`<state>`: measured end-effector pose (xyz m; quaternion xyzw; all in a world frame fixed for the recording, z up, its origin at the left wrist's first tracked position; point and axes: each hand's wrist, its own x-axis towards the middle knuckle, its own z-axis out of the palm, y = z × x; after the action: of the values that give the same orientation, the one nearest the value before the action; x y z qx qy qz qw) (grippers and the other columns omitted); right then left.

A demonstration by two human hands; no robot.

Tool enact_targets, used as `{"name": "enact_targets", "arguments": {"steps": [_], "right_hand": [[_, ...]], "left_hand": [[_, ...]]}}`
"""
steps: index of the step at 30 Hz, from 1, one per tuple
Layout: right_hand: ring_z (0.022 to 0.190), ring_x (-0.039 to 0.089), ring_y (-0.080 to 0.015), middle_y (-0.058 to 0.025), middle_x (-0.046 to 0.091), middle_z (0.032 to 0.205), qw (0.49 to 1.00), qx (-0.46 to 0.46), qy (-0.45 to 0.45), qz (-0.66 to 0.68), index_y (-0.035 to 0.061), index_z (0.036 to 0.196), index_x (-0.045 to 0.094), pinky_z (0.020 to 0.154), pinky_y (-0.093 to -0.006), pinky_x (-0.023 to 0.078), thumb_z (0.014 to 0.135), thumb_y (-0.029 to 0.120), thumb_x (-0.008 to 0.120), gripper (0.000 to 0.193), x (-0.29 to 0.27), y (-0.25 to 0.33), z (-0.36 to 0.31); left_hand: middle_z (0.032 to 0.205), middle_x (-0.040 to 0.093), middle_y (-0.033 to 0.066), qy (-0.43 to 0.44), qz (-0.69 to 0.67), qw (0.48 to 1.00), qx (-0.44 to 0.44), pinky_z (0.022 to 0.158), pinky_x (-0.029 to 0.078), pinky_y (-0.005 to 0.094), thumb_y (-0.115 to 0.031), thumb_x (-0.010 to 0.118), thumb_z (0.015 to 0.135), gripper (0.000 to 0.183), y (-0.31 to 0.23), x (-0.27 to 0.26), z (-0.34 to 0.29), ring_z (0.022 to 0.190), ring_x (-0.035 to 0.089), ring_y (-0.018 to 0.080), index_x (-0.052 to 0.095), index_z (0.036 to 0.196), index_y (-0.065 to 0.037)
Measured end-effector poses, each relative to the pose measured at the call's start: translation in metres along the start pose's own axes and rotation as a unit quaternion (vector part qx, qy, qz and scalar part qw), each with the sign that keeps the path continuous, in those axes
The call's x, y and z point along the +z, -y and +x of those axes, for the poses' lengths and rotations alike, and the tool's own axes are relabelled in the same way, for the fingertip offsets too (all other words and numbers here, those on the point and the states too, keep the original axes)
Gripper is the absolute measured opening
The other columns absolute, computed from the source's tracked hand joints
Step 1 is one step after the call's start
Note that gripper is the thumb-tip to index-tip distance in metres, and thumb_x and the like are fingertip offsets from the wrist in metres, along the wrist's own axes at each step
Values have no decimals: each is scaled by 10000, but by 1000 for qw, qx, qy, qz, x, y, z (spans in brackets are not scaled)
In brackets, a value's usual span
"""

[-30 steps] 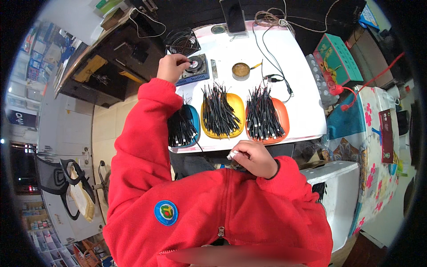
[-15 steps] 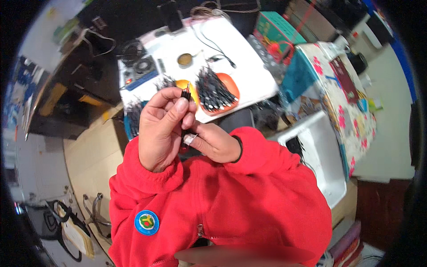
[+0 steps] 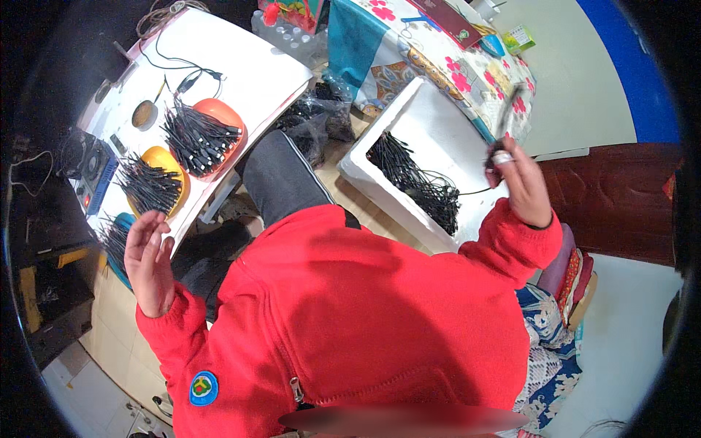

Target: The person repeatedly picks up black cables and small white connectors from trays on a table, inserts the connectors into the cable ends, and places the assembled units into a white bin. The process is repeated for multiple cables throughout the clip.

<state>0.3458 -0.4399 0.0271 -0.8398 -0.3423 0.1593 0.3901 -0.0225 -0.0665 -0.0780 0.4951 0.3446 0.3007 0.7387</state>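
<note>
My left hand (image 3: 151, 263) is raised by the near left edge of the white table, fingers apart and nothing visible in them. Just beyond it, a yellow tray (image 3: 182, 177) carries a fan of short black cables (image 3: 148, 184). An orange tray (image 3: 232, 120) beside that bears more black cables with pale ends (image 3: 198, 140). Over the right side of a white foam box (image 3: 365, 146), my right hand (image 3: 527, 182) is closed on a dark cable, partly blurred. White wrapping (image 3: 502, 157) covers one of its fingers. Inside the box lies a heap of black cables (image 3: 420, 182).
A blue tray (image 3: 119, 271) of cables sits at the table's left corner. Behind stand a blue device with a knob (image 3: 95, 175), a small round dish (image 3: 144, 114) and a loose lead (image 3: 191, 79). A flowered cloth (image 3: 456, 73) covers the right table; clear plastic bags (image 3: 321, 120) lie between.
My hands were together before my chest, holding a thin dark piece with a metal tip. They have parted, the right moving out over the foam box. My view has turned right.
</note>
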Motion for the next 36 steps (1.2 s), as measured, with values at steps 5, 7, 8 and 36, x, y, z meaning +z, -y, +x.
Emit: {"name": "enact_targets", "arguments": {"steps": [5, 7, 8, 36], "right_hand": [[619, 590, -277, -150, 597, 675, 965, 104, 193, -146, 1, 809, 543, 597, -399, 451, 952, 245, 452, 298, 45, -137, 54], [699, 613, -373, -201, 630, 731, 917, 133, 257, -274, -2, 839, 603, 712, -466, 466, 928, 259, 467, 308, 82, -195, 71], [722, 617, -376, -203, 641, 758, 881, 127, 308, -335, 4, 882, 622, 737, -459, 472, 932, 288, 468, 326, 101, -218, 79], [778, 640, -380, -216, 655, 816, 914, -294, 225, -168, 12, 842, 630, 701, -472, 508, 839, 228, 584, 221, 427, 184, 167]], "left_hand": [[1081, 609, 59, -59, 53, 997, -4, 724, 447, 206, -43, 577, 891, 264, 16, -31, -12, 894, 569, 97, 565, 1152, -3], [1016, 627, 48, -92, 110, 989, 22, 680, 423, 198, -54, 569, 898, 226, 15, -41, -24, 838, 553, 79, 587, 1117, 0], [991, 636, 38, -104, 154, 982, 18, 668, 411, 197, -67, 572, 901, 221, 13, -49, -27, 815, 550, 72, 595, 1114, -12], [736, 636, 135, -435, 479, 751, 133, 624, 489, 396, -153, 682, 776, 142, 16, -116, 57, 690, 621, 325, 656, 767, -14]]}}
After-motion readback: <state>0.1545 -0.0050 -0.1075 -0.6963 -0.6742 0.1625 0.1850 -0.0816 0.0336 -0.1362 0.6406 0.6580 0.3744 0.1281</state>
